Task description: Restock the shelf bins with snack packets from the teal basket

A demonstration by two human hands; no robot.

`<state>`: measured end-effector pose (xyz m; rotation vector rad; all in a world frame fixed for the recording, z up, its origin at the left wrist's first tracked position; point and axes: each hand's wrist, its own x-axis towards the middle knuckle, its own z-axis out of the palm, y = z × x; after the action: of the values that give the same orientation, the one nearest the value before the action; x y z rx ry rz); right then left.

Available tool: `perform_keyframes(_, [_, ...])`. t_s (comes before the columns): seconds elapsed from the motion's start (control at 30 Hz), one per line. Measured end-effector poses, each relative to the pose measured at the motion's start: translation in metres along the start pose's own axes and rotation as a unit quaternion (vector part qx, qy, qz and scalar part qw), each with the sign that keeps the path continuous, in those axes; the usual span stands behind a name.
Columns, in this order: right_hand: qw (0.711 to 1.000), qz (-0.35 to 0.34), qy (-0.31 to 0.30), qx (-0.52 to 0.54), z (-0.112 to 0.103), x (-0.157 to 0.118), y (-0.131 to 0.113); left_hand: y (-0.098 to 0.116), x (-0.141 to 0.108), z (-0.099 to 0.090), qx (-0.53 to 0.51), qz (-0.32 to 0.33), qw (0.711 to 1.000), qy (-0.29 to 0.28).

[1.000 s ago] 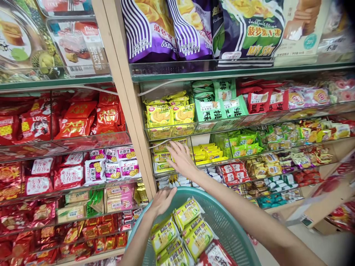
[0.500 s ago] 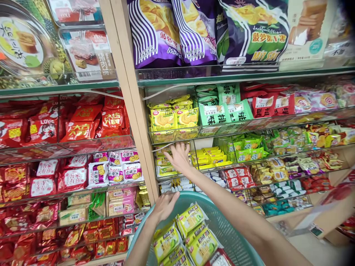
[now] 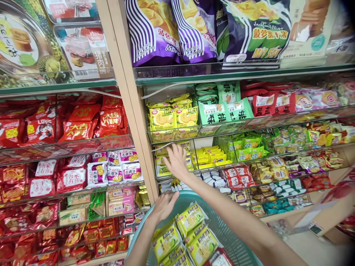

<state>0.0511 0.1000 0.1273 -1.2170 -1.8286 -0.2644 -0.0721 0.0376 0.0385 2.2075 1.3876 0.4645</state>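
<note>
Teal plastic forms the basket [image 3: 222,231] in front of me, holding yellow-green packets [image 3: 166,242] and, near its bottom edge, a red packet [image 3: 219,258]. Noted: my left hand [image 3: 165,207] lies at its upper left rim, thumb and fingers apart. My right hand [image 3: 177,160], fingers spread, is at the left end of the shelf [image 3: 205,170], before yellow packets [image 3: 161,160]; contact with them cannot be determined. Yellow sachets [image 3: 209,157] occupy the next compartment rightward.

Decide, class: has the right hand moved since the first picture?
Yes: the right hand has shifted slightly left, away from the clear divider on its right.
</note>
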Motion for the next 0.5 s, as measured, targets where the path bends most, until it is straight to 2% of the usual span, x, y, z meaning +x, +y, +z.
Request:
perform_keyframes(0.07, [0.99,0.039,0.005,0.136,0.004,-0.002,-0.008,-0.001,0.001,0.001,0.003,0.001,1.0,0.003])
perform_keyframes(0.1, [0.972,0.07,0.001,0.225,0.006,-0.001,-0.012,-0.001,0.001,0.001,0.004,0.001,1.0,0.002])
perform_keyframes(0.13, [0.941,0.11,-0.012,0.319,0.009,0.002,-0.015,-0.001,0.001,0.001,0.003,0.001,1.0,0.002])
perform_keyframes(0.17, [0.897,0.153,-0.03,0.413,0.011,0.005,-0.019,-0.001,0.001,0.002,0.001,0.002,1.0,0.002])
perform_keyframes(0.23, [0.783,0.23,-0.066,0.574,0.015,0.013,-0.024,-0.001,0.001,0.002,-0.003,0.004,1.0,0.003])
perform_keyframes(0.3, [0.675,0.269,-0.086,0.682,0.016,0.021,-0.028,-0.001,0.001,0.001,-0.004,0.004,1.0,0.004])
perform_keyframes(0.33, [0.635,0.279,-0.088,0.715,0.016,0.025,-0.029,-0.001,0.0,0.001,-0.005,0.004,1.0,0.003])
perform_keyframes(0.4, [0.585,0.297,-0.088,0.749,0.015,0.029,-0.03,0.0,0.0,0.001,-0.008,0.006,1.0,0.001])
perform_keyframes(0.5, [0.555,0.312,-0.099,0.764,0.013,0.033,-0.028,0.0,0.0,0.001,-0.011,0.008,1.0,0.0])
